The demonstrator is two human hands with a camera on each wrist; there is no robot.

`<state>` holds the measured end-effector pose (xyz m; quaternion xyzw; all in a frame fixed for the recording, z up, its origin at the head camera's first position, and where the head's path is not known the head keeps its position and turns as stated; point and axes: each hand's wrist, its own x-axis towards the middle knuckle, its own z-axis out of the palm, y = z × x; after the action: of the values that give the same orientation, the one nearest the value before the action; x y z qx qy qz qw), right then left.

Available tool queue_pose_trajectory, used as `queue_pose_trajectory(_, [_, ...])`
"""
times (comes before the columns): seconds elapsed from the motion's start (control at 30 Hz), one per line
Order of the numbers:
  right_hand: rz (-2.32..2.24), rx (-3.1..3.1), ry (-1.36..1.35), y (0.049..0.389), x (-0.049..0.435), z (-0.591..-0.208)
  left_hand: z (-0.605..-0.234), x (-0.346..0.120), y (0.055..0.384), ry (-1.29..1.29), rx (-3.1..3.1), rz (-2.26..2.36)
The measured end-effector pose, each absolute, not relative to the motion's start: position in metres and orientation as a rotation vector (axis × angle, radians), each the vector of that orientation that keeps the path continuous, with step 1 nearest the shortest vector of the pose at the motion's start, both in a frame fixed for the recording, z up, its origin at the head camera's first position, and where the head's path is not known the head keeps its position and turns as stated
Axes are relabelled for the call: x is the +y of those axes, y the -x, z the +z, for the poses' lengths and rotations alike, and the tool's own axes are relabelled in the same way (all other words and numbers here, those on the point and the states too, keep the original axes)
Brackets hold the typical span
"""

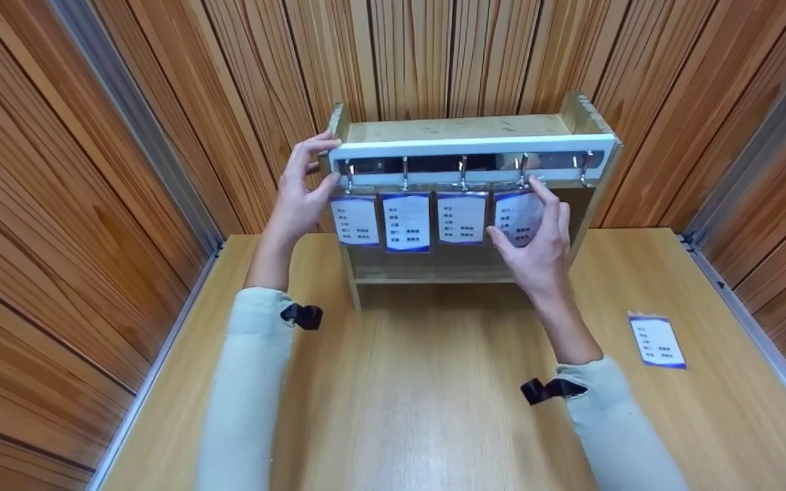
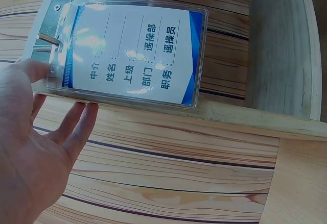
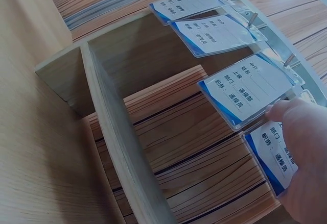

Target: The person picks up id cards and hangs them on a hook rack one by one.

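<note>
A wooden shelf (image 1: 458, 128) stands against the back wall, with a white-framed hook rail (image 1: 427, 148) along its front. My left hand (image 1: 303, 187) grips the rail's left end, thumb in front near the first hook, fingers at the shelf's side. Beside that thumb hangs the first name badge (image 2: 133, 55). A second badge (image 1: 406, 224) and third badge (image 1: 462, 218) hang from the following hooks. My right hand (image 1: 543, 245) pinches the fourth badge (image 1: 517, 208) at the fourth hook, index finger at its top and thumb along its left edge. The hand partly covers this badge in the right wrist view.
Another name badge (image 1: 658, 341) lies face up on the table (image 1: 427, 395), to the right of my right forearm. The fifth hook (image 1: 587, 169) at the rail's right end is bare. Wood-panelled walls (image 1: 59, 170) close in the left, back and right sides.
</note>
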<state>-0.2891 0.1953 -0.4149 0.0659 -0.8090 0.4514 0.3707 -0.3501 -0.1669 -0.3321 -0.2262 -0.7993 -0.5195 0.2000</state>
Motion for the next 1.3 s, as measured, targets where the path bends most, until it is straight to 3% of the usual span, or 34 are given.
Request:
queue_pose_trajectory(0.7, [1.16, -2.044, -0.213, 0.284, 0.204, -0.422, -0.33, -0.166, 0.349, 0.623, -2.239, -1.439])
queue_pose_trajectory(1.3, [1.162, -2.068, -0.278, 0.262, 0.226, -0.458, -0.332, -0.166, 0.349, 0.625, -2.239, -1.459])
